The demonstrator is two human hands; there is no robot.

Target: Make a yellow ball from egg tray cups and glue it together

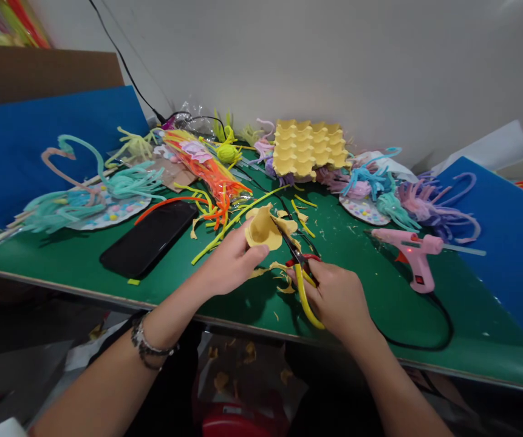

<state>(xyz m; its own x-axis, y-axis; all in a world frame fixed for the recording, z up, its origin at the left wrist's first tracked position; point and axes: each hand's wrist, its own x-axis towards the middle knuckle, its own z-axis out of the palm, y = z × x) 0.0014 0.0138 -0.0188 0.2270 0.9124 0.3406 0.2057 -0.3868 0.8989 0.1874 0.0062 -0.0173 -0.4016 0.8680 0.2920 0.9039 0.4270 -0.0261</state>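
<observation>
left grip [230,261] pinching the yellow cup [265,235] above the green tabletop [343,243]; right grip [338,294] wrapped round the scissors [300,285], long axis slanting forward-left, blades at the cup's right edge.

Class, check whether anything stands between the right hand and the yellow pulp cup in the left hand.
Only the red-and-yellow-handled metal scissors in the right hand, their dark blades at the right side of the yellow pulp cup. Nothing else visible stands between.
</observation>
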